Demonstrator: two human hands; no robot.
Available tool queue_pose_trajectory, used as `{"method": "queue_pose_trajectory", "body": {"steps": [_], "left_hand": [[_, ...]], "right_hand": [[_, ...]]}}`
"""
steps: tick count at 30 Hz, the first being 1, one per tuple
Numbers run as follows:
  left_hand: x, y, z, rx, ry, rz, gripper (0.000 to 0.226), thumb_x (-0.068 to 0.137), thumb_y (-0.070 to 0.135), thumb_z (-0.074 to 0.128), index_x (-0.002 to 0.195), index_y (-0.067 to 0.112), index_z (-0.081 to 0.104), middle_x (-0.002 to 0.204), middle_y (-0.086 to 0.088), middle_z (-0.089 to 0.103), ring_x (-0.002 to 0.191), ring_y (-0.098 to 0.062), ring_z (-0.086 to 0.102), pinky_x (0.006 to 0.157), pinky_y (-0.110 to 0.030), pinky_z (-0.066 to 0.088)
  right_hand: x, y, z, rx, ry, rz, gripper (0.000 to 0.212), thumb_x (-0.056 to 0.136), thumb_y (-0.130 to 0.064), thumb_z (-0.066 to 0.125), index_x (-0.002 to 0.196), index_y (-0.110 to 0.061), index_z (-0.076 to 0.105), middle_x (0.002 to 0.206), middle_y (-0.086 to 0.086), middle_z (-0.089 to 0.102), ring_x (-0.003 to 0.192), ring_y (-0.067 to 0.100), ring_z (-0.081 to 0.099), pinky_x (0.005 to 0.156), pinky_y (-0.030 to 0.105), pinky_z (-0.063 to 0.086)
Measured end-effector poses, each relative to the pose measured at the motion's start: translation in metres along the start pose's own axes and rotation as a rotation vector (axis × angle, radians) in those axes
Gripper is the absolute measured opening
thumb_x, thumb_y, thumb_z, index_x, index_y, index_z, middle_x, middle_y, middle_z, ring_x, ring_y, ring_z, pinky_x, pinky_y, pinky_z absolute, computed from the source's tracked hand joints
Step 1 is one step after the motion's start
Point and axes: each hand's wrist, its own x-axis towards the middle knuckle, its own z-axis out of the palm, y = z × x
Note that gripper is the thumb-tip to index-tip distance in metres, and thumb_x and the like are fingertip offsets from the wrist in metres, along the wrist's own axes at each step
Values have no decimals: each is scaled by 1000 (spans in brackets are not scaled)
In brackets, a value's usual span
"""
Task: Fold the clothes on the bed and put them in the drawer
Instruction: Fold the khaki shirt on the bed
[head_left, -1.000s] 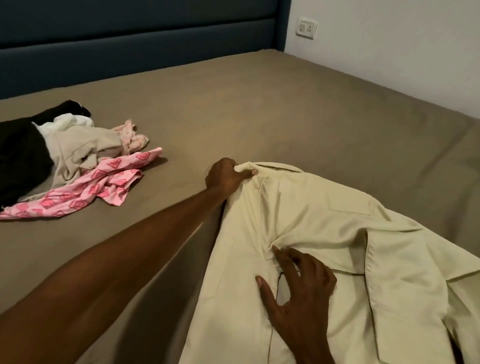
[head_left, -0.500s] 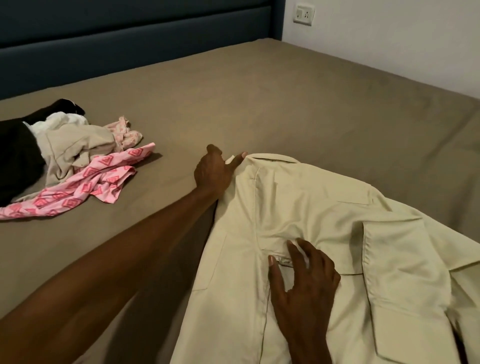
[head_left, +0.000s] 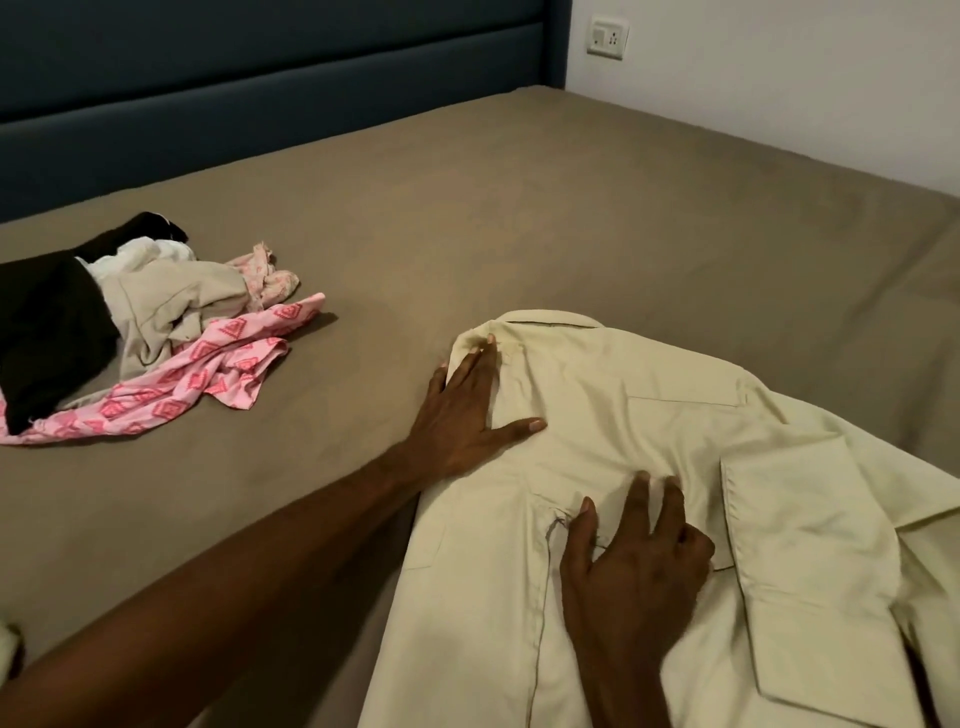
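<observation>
Left hand (head_left: 465, 410) lies flat, fingers straight, on the shirt (head_left: 649, 467) near its collar. Right hand (head_left: 631, 566), fingers spread, presses the shirt at lower centre.

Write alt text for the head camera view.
Two hands press flat on a pale yellow shirt spread on a brown bed: left hand near the collar, right hand mid-shirt. A pile of unfolded clothes lies to the left, near a dark headboard.

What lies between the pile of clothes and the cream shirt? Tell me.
Only bare brown bedsheet lies between the pile of clothes and the cream shirt; the head view shows it.
</observation>
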Motion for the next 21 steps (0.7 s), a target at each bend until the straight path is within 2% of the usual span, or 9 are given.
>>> {"method": "queue_pose_trajectory", "body": {"steps": [4, 9, 13, 16, 18, 21], "left_hand": [[-1, 1, 3, 45, -5, -28, 113, 80, 94, 31, 164, 23, 3, 171, 9, -1, 156, -5, -6, 127, -47, 0], [4, 3, -5, 82, -55, -39, 118, 74, 97, 33, 163, 22, 12, 171, 7, 8, 156, -9, 3, 127, -47, 5], [2, 5, -24, 158, -160, -31, 127, 70, 100, 31, 164, 16, 9, 172, 0, 7, 157, -14, 6, 126, -48, 13], [-42, 20, -37, 352, -81, 97, 105, 88, 85, 17, 163, 13, 8, 170, -8, 17, 155, -22, 20, 120, -49, 24], [-93, 34, -35, 281, -26, 92, 91, 95, 73, 13, 163, 13, 15, 168, -9, 24, 152, -23, 28, 118, -48, 28], [-187, 45, -28, 143, 77, 108, 79, 101, 65, 29, 159, 11, 31, 165, -9, 31, 151, -22, 32, 118, -45, 33]], "right_hand": [[-2, -2, -1, -126, -24, 81, 83, 93, -64, 43, 154, -8, 42, 158, 22, 35, 116, 44, 44, 97, 55, 38], [-2, -4, -1, -173, 2, 114, 91, 93, -67, 42, 151, 2, 37, 141, 26, 42, 113, 43, 43, 92, 52, 35], [-4, -3, -2, -179, -18, 127, 90, 95, -67, 41, 152, 3, 35, 143, 27, 40, 121, 43, 43, 98, 52, 34], [-5, -4, -6, -128, 8, 123, 85, 96, -63, 44, 150, 2, 37, 146, 27, 41, 124, 43, 43, 100, 53, 34], [-3, -2, -5, -90, 55, 121, 77, 98, -59, 44, 148, 1, 39, 147, 25, 42, 123, 43, 44, 99, 53, 35], [-3, -1, -4, -63, 75, 109, 66, 99, -52, 45, 141, -2, 45, 144, 24, 45, 120, 42, 47, 96, 51, 36]]}}
